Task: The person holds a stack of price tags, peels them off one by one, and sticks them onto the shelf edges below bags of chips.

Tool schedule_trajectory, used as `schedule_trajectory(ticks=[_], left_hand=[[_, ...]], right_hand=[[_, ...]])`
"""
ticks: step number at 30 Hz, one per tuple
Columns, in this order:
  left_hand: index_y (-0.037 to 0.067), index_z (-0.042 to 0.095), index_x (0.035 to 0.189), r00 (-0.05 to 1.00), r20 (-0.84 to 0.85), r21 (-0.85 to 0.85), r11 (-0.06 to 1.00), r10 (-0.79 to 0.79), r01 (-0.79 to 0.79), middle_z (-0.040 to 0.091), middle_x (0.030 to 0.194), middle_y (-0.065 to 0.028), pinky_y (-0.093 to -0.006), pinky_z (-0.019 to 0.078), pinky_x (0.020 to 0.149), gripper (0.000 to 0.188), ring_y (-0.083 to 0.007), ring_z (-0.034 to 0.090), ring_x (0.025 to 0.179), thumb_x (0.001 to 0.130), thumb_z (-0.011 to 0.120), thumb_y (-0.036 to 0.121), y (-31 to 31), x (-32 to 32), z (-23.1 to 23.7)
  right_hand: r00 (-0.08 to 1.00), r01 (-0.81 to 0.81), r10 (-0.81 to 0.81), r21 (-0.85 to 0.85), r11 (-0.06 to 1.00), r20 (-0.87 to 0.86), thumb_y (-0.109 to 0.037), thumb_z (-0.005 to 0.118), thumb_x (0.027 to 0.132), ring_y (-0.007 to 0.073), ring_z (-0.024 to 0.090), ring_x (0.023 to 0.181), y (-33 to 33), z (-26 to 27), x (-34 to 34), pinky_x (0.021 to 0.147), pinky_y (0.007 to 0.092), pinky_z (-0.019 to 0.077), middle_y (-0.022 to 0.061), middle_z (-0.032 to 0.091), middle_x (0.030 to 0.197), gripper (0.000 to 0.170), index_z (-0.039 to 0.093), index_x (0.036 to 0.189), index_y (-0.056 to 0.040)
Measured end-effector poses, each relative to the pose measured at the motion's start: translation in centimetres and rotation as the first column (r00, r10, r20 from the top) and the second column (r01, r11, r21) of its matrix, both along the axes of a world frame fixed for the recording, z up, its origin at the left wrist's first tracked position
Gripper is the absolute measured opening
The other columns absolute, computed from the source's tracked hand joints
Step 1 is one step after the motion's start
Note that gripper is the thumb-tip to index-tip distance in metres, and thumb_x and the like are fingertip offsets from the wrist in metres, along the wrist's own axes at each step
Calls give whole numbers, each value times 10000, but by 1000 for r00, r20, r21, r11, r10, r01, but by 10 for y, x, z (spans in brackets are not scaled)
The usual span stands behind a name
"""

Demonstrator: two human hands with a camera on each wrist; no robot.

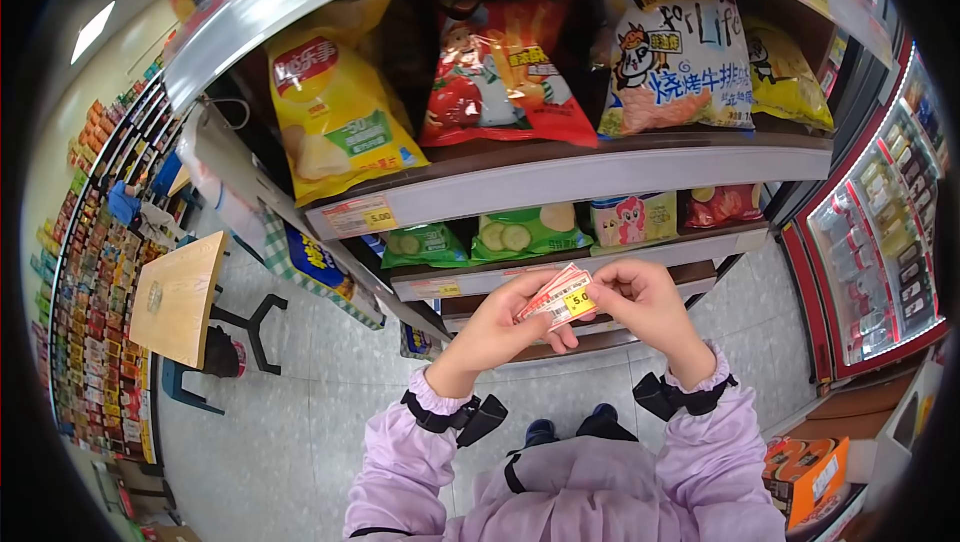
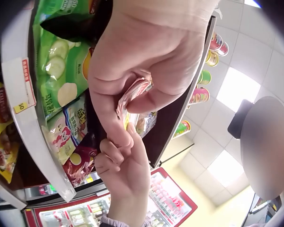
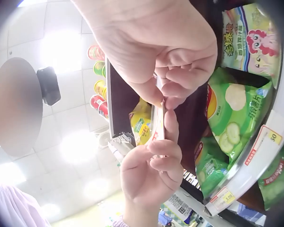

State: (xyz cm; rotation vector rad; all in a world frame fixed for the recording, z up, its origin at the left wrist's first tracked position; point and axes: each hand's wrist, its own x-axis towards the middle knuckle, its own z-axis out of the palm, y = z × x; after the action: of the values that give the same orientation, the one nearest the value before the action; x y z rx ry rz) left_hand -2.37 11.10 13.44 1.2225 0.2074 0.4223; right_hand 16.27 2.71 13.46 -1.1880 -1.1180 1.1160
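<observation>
In front of the snack shelf, my left hand [image 1: 500,325] grips a small stack of red-and-white price labels [image 1: 561,300], fanned slightly. The top label carries a yellow patch reading 5.0. At the stack's right end, my right hand [image 1: 650,304] pinches the labels between thumb and fingers. From the left wrist, the label edges [image 2: 132,94] show between the left thumb and curled fingers. The right wrist view catches the stack [image 3: 157,125] nearly edge-on, with both hands' fingertips close together along it.
Chip bags stand on the shelf above: a yellow bag [image 1: 335,107], a red bag [image 1: 505,82] and a white bag [image 1: 675,62]. Green bags [image 1: 530,232] fill the tier below. A price label [image 1: 362,217] sits on the shelf edge. A wooden table [image 1: 178,297] stands left, a lit cooler [image 1: 880,242] right.
</observation>
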Motion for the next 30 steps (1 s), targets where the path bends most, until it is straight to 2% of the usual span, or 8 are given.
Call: schedule_trajectory(ticks=[5, 8, 10, 17, 19, 25, 30], left_hand=[[-23, 325, 1304, 997, -76, -38, 999, -12, 10, 547, 1078, -153, -297, 525, 681, 433, -204, 616, 831, 891, 445, 27, -5, 22, 0], [-23, 332, 1301, 996, -90, -41, 999, -14, 10, 548, 1074, -147, -294, 522, 675, 427, -193, 613, 812, 894, 449, 33, -8, 35, -6], [-43, 363, 1278, 995, -94, -103, 994, 32, -42, 593, 982, -137, -293, 526, 642, 436, -188, 625, 783, 867, 495, 22, -12, 44, -10], [-42, 383, 1260, 993, -117, -79, 996, 33, -42, 593, 987, -130, -299, 525, 640, 423, -190, 624, 779, 866, 517, 28, -19, 72, -22], [-18, 351, 1293, 992, -123, -89, 996, -13, 2, 571, 1046, -127, -291, 517, 672, 430, -181, 611, 813, 887, 479, 35, -21, 78, -25], [-12, 357, 1291, 991, -133, -137, 991, -13, -5, 572, 1035, -118, -291, 518, 668, 439, -181, 613, 812, 885, 509, 53, -33, 94, -29], [-10, 370, 1285, 984, -177, -109, 994, -19, -1, 581, 996, -101, -281, 519, 649, 432, -172, 619, 770, 885, 518, 64, -42, 100, -26]], right_hand=[[999, -34, 32, -59, 998, -30, -95, 589, 866, 84, 605, 719, -7, -5, 23, 615, 191, 481, 70, 625, 839, 164, 579, 921, 59], [999, 24, -25, -21, 999, -48, -102, 592, 862, 71, 598, 701, -12, -15, 32, 596, 187, 460, 44, 620, 805, 159, 580, 913, 48], [994, 67, -67, -5, 998, -89, -93, 599, 856, 55, 583, 686, -15, -16, 38, 599, 182, 456, 34, 608, 799, 148, 569, 913, 39], [994, 43, -48, -46, 998, -100, -92, 609, 849, 28, 543, 639, -21, -31, 68, 564, 176, 440, 16, 591, 767, 140, 555, 869, 35], [996, 42, -46, -54, 998, -82, -93, 610, 849, 28, 541, 635, -23, -34, 76, 553, 177, 435, 14, 592, 753, 140, 565, 872, 38], [997, 43, -50, -103, 994, -60, -96, 606, 852, 32, 544, 643, -35, -34, 93, 554, 176, 433, 20, 606, 762, 150, 583, 899, 45], [996, 22, -29, -85, 996, -87, -100, 603, 855, 33, 548, 651, -49, -38, 101, 562, 172, 434, 20, 610, 770, 159, 586, 916, 46]])
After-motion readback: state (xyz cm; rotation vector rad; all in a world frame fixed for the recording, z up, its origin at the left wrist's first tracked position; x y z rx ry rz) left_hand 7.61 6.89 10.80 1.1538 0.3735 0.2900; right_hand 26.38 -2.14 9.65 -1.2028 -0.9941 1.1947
